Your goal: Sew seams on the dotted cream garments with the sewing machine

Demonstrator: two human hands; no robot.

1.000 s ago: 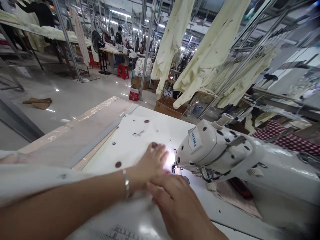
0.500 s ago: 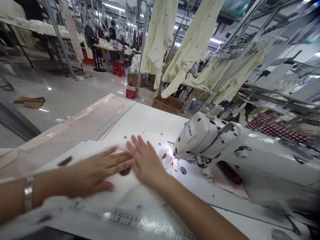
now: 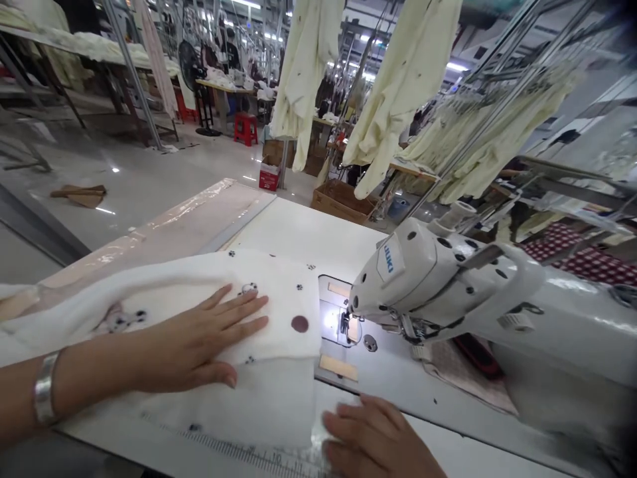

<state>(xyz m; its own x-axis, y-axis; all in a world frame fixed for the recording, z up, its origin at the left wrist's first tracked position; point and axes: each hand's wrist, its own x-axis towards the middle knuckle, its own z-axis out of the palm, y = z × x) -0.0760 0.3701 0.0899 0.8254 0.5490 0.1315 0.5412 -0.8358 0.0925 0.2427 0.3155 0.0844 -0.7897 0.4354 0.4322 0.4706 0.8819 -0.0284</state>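
Observation:
A white fabric piece point(image 3: 271, 338) printed with small paw marks and brown spots is spread over the white sewing table. My left hand point(image 3: 199, 342), with a silver bangle at the wrist, rests flat on it, fingers stretched out. Near the fabric's lower right corner is my right hand point(image 3: 371, 435), its fingers loosely bent and a little apart, with nothing seen in them; whether it touches the table I cannot tell. Just right of the fabric's edge is the lit presser foot point(image 3: 344, 322) of a white sewing machine point(image 3: 423, 279). A printed ruler scale point(image 3: 259, 458) runs along the table's front.
A folded pink cloth point(image 3: 448, 365) and a dark red-edged tool point(image 3: 478, 355) lie beneath the machine arm. Pale yellow garments point(image 3: 403, 86) hang beyond the table. A cardboard box point(image 3: 343, 199), a red stool point(image 3: 245, 128) and a fan point(image 3: 189, 66) stand on the floor behind.
My right hand has left the fabric and moved down and right toward the table's front. The fabric now lies flatter, its right edge left of the presser foot. My left hand stays on it.

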